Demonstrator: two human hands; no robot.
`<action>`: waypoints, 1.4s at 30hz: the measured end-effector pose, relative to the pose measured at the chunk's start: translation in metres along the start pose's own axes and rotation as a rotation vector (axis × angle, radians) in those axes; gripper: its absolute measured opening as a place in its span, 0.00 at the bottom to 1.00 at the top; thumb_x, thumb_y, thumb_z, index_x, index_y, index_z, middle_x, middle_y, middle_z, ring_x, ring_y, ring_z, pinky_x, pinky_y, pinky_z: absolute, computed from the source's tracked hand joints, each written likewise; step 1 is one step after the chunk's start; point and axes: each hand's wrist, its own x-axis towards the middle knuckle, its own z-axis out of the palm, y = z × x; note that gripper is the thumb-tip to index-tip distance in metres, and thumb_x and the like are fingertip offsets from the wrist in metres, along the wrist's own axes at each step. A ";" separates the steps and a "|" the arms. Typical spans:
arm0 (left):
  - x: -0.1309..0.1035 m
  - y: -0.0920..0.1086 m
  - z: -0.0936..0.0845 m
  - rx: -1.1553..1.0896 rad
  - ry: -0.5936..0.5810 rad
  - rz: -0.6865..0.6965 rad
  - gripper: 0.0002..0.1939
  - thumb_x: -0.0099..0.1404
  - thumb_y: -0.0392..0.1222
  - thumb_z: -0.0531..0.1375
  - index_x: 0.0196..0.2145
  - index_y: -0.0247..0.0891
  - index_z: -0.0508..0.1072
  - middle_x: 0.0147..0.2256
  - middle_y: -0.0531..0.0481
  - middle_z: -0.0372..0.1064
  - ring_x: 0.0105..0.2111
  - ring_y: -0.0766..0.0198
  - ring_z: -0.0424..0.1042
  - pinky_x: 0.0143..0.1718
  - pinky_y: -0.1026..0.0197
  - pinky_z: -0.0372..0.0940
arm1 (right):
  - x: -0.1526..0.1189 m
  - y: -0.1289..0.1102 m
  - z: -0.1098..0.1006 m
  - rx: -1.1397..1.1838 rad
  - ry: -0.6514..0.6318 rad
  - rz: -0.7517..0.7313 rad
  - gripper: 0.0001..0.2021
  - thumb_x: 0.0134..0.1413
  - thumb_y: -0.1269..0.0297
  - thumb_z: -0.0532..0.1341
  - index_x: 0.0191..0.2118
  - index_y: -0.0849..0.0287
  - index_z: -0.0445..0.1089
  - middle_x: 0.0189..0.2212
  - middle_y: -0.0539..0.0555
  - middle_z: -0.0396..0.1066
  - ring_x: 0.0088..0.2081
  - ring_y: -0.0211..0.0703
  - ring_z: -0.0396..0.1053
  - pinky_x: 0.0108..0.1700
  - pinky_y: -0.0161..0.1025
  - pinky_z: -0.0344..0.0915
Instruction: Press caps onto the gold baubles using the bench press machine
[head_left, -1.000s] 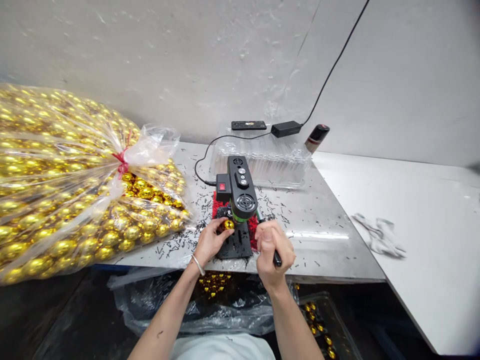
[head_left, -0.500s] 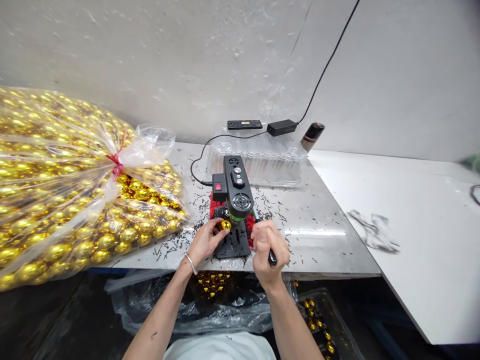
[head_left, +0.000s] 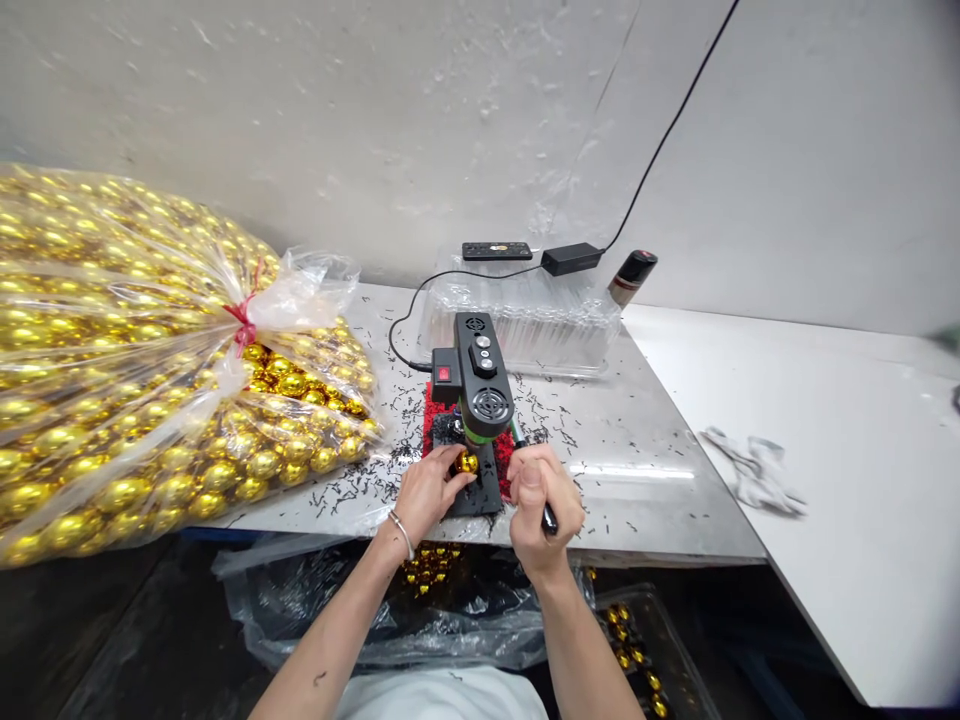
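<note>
A shiny gold ball point(head_left: 467, 462) is pinched between the thumb and fingers of my left hand point(head_left: 429, 492), just under the front end of a black bench device point(head_left: 484, 375). My right hand point(head_left: 546, 505) is wrapped round the black grip of a lever handle point(head_left: 550, 520) on the device's right side. The device stands on a black base plate point(head_left: 484, 492) over a red mat point(head_left: 505, 450). Small black scraps lie scattered round it.
On the left lies a big clear bag of gold balls point(head_left: 150, 430). Behind the device sit clear plastic trays point(head_left: 517, 330), a black adapter point(head_left: 571, 259) and a dark-capped can point(head_left: 632, 277). White gloves point(head_left: 754, 472) lie right. Below the edge hangs a plastic bag point(head_left: 300, 600).
My left hand and the gold ball have shifted slightly right and a little lower against the device. My right hand keeps its grip on the lever. The whole view has shifted slightly.
</note>
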 end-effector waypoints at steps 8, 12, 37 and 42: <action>0.003 -0.002 -0.002 0.132 -0.030 0.033 0.13 0.52 0.42 0.70 0.38 0.44 0.80 0.42 0.46 0.76 0.31 0.56 0.74 0.39 0.58 0.66 | -0.032 0.027 0.003 -0.020 -0.057 -0.111 0.14 0.64 0.71 0.48 0.25 0.56 0.57 0.24 0.49 0.61 0.27 0.36 0.62 0.31 0.38 0.63; 0.003 -0.002 -0.002 0.126 -0.044 0.028 0.11 0.52 0.41 0.70 0.36 0.44 0.81 0.42 0.45 0.77 0.35 0.53 0.75 0.41 0.57 0.66 | -0.048 0.042 0.008 -0.071 -0.028 -0.130 0.16 0.67 0.66 0.45 0.26 0.56 0.56 0.24 0.49 0.62 0.27 0.37 0.63 0.36 0.42 0.67; -0.105 -0.061 -0.019 -0.361 -0.415 -0.608 0.31 0.46 0.68 0.67 0.31 0.34 0.77 0.26 0.52 0.70 0.22 0.69 0.63 0.23 0.66 0.57 | 0.000 -0.003 0.003 -0.022 0.042 0.068 0.17 0.63 0.73 0.51 0.22 0.57 0.57 0.22 0.49 0.61 0.25 0.36 0.61 0.27 0.36 0.56; -0.137 -0.092 -0.016 -0.758 -0.089 -1.123 0.31 0.42 0.61 0.73 0.36 0.35 0.74 0.34 0.47 0.73 0.28 0.65 0.71 0.30 0.61 0.68 | -0.004 0.001 0.003 -0.019 0.031 0.037 0.16 0.62 0.75 0.51 0.22 0.57 0.56 0.22 0.48 0.60 0.26 0.35 0.61 0.27 0.36 0.56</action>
